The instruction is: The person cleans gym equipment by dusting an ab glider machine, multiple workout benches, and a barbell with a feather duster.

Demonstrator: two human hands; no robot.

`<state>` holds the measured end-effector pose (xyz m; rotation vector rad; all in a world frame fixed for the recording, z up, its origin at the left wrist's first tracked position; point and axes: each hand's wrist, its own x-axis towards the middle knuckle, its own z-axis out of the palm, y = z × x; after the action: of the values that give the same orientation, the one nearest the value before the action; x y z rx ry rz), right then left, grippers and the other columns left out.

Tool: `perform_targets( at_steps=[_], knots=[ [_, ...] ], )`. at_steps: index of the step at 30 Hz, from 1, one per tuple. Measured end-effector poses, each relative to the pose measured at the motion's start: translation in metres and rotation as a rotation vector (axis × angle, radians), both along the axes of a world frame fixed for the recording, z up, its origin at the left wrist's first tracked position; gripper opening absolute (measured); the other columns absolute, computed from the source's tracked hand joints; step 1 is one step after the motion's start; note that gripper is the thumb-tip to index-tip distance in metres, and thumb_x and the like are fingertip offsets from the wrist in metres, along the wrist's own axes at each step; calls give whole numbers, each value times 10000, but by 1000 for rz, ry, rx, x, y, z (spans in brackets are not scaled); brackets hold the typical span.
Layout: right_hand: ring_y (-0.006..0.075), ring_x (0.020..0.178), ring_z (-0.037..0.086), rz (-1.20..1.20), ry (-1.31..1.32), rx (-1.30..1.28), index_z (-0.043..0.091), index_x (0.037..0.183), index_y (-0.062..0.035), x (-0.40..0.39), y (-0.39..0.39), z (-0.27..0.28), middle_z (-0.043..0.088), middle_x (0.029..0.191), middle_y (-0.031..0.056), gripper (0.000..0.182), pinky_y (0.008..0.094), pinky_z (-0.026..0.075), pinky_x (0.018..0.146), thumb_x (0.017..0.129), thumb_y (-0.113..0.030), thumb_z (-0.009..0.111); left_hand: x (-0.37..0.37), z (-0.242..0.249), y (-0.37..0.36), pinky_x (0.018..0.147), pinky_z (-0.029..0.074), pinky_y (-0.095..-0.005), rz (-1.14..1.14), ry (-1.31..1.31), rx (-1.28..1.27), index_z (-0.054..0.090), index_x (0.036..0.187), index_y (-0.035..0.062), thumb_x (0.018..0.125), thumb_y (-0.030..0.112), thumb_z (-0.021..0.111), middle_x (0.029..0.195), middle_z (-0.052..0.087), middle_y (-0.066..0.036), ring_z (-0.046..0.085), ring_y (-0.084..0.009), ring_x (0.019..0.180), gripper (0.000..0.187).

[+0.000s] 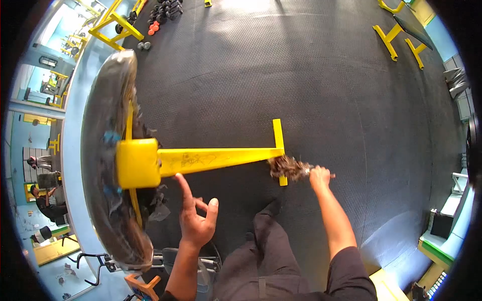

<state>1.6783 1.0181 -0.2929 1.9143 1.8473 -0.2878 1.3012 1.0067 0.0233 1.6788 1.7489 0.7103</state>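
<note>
My right hand [320, 178] is closed round the handle of a brown feather duster [290, 168]. The duster's feathers touch the lower end of a yellow metal frame [216, 159], by its crossbar foot [277, 134]. My left hand [197, 218] holds nothing; its index finger points up, close beneath the yellow beam, with the thumb apart. At the left, a yellow block [138, 163] joins the beam to a large, long dark piece [108, 160] with a shiny clear cover, partly blurred.
Dumbbells [168, 10] and a yellow rack [113, 27] stand at the back left. A yellow-legged bench [401, 37] is at the back right. Mirrors [37, 165] line the left wall. A chair or wheeled item with metal bars is partly hidden near my left arm.
</note>
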Motion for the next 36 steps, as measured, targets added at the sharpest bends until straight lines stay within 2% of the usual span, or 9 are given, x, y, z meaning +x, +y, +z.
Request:
perform_targets(
  at_steps=[6, 11, 18, 23, 26, 28, 32, 33, 36],
  knots=[
    [220, 872, 661, 371, 57, 312, 726, 807, -148, -53, 52, 99, 676, 851, 35, 123, 384, 504, 741, 832, -166, 607, -12, -3, -42, 758, 527, -287, 37, -50, -37, 40, 1584, 100, 902, 182, 623, 1617, 121, -245, 609, -164, 856, 901],
    [239, 806, 654, 398, 299, 451, 691, 920, -161, -94, 16, 281, 658, 834, 52, 90, 399, 495, 694, 870, -184, 619, -27, -4, -136, 836, 529, -296, 97, -256, -193, -48, 1577, 125, 912, 159, 634, 1628, -20, -234, 396, -334, 1396, 953],
    [268, 702, 639, 216, 355, 615, 699, 1067, -144, -160, -73, 426, 629, 807, 68, 203, 403, 497, 621, 970, -258, 563, -61, -26, -243, 928, 523, -363, 209, -197, -239, -63, 1576, 145, 919, 270, 627, 1640, 24, -182, 614, -330, 1148, 961],
    [371, 855, 648, 53, 719, 225, 587, 1189, -67, -178, -101, 274, 651, 936, 187, 261, 468, 511, 706, 1001, -191, 453, -71, -43, -264, 950, 515, -402, 259, -277, -223, -52, 1577, 140, 930, 307, 600, 1637, 32, -189, 635, -333, 1113, 933],
    [101, 408, 392, -592, 1090, 26, 614, 1140, -71, -208, -115, 118, 450, 584, -25, 258, 284, 298, 356, 1012, -248, 476, -82, -61, -281, 963, 509, -421, 276, -280, -247, -51, 1576, 135, 930, 315, 591, 1633, 38, -202, 636, -342, 1108, 928],
    [140, 380, 365, -1106, 1074, -163, 474, 763, -104, -251, -117, 91, 391, 534, 3, 312, 326, 282, 361, 994, -311, 509, -92, -67, -296, 968, 506, -429, 286, -294, -309, -54, 1574, 131, 928, 314, 589, 1631, 39, -208, 632, -350, 1113, 930],
    [166, 424, 355, -1785, 1088, -283, 461, 725, -73, -263, -107, -11, 376, 534, 28, 358, 340, 309, 414, 990, -313, 463, -117, -89, -334, 984, 496, -435, 341, -281, -349, -59, 1571, 119, 922, 299, 597, 1628, 42, -217, 621, -367, 1129, 939],
    [154, 462, 364, -1150, 1153, -255, 456, 757, -46, -255, -119, -37, 389, 560, 27, 309, 356, 325, 439, 983, -254, 430, -124, -95, -346, 991, 492, -434, 369, -290, -343, -60, 1570, 117, 920, 294, 601, 1627, 45, -219, 615, -372, 1139, 944],
    [129, 476, 379, -1373, 1364, -45, 473, 825, -53, -296, -108, 50, 418, 597, 5, 208, 312, 378, 464, 978, -192, 454, -142, -102, -374, 1001, 484, -433, 447, -278, -451, -59, 1570, 115, 915, 273, 610, 1624, 54, -226, 604, -381, 1159, 949]
  ],
)
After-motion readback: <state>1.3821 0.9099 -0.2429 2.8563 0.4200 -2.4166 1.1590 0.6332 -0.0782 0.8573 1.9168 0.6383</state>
